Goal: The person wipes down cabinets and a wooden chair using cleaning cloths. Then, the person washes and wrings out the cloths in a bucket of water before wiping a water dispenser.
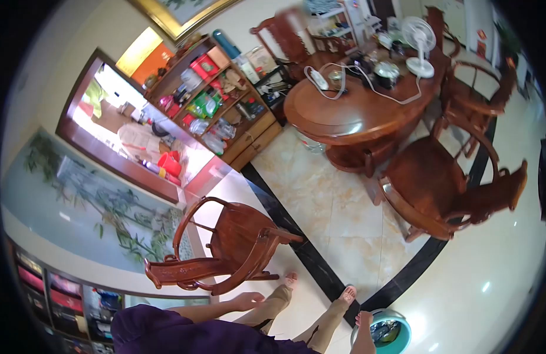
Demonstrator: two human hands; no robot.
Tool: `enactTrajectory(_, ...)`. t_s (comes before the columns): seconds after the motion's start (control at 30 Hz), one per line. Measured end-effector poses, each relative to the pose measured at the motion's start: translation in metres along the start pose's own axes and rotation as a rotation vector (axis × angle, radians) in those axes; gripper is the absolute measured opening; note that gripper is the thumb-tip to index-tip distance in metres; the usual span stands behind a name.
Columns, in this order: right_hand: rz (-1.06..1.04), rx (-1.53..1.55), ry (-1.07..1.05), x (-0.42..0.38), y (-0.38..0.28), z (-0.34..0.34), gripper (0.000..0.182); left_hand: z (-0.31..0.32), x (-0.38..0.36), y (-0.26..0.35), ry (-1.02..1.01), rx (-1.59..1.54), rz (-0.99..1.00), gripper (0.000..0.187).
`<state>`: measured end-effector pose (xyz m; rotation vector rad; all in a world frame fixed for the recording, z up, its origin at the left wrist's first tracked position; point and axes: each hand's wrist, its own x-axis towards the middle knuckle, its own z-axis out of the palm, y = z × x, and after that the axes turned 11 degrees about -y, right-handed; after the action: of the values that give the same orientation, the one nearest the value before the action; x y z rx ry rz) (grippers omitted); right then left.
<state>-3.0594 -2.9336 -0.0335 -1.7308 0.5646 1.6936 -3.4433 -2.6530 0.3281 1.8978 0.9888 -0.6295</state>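
My left hand (247,301) hangs in front of my body, fingers loosely stretched out and nothing in them. Just past it stands a carved wooden armchair (240,236), which the hand does not appear to touch. At the lower right, my right hand (364,320) has its fingers curled in. It overlaps the left rim of a teal bucket (405,337) beside my right foot. Dark items (386,331) lie inside the bucket, too small to name. Whether the fingers grip the bucket's handle is hidden.
A round-ended wooden table (326,115) carries a white fan (419,44), a power strip (319,78) and pots. Another armchair (426,171) stands at its near side. Left of it is a loaded wooden shelf (232,112). Black tile bands (329,271) cross the floor.
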Motion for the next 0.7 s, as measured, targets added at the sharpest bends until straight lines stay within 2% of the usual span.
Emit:
enactTrajectory(0.03, -0.044, 0.034, -0.09, -0.005, -0.016, 0.003, 0.009, -0.005, -0.012, -0.022, 0.09, 0.043, 0.042, 0.041)
enactTrajectory(0.1, -0.119, 0.104, -0.269, 0.006, -0.033, 0.013, 0.012, -0.042, -0.047, -0.051, 0.302, 0.187, -0.058, 0.041)
enactTrajectory(0.17, -0.194, 0.022, -0.346, 0.01, -0.059, 0.049, 0.013, -0.102, -0.089, -0.066, 0.513, 0.221, -0.187, 0.04)
enactTrajectory(0.23, -0.279, -0.125, -0.419, 0.019, -0.073, 0.103, 0.019, -0.134, -0.123, -0.158, 0.599, 0.275, -0.369, 0.053)
enactTrajectory(0.3, -0.322, -0.207, -0.535, 0.06, -0.065, 0.165, 0.026, -0.183, -0.164, -0.185, 0.655, 0.302, -0.646, 0.063)
enactTrajectory(0.33, -0.324, -0.38, -0.541, -0.043, -0.1, 0.212, 0.03, -0.197, -0.17, -0.237, 0.751, 0.43, -0.686, 0.068)
enactTrajectory(0.37, -0.207, -0.345, -0.641, -0.05, -0.096, 0.253, 0.034, -0.206, -0.177, -0.282, 0.836, 0.559, -0.73, 0.074)
enactTrajectory(0.4, -0.092, -0.301, -0.741, -0.067, -0.098, 0.299, 0.039, -0.221, -0.185, -0.304, 0.804, 0.549, -0.815, 0.074)
enactTrajectory(0.47, -0.101, -0.422, -0.77, -0.143, -0.09, 0.377, 0.045, -0.259, -0.192, -0.35, 0.746, 0.536, -0.979, 0.076)
enactTrajectory(0.5, 0.069, -0.446, -0.694, -0.16, -0.083, 0.424, 0.063, -0.271, -0.194, -0.376, 0.692, 0.459, -1.024, 0.078)
enactTrajectory(0.53, 0.175, -0.461, -0.728, -0.179, -0.076, 0.456, 0.087, -0.279, -0.195, -0.4, 0.633, 0.382, -1.068, 0.081)
enactTrajectory(0.57, 0.307, -0.455, -0.767, -0.183, -0.065, 0.481, 0.104, -0.287, -0.194, -0.418, 0.57, 0.303, -1.111, 0.084)
enactTrajectory(0.6, 0.374, -0.402, -0.666, -0.192, -0.05, 0.51, 0.106, -0.313, -0.199, -0.402, 0.403, 0.109, -1.145, 0.08)
enactTrajectory(0.67, 0.584, -0.263, -0.515, -0.201, -0.023, 0.554, 0.106, -0.316, -0.194, -0.45, 0.242, -0.129, -1.101, 0.076)
enactTrajectory(0.7, 0.606, -0.195, -0.489, -0.203, -0.014, 0.563, 0.103, -0.313, -0.191, -0.47, 0.156, -0.245, -1.077, 0.075)
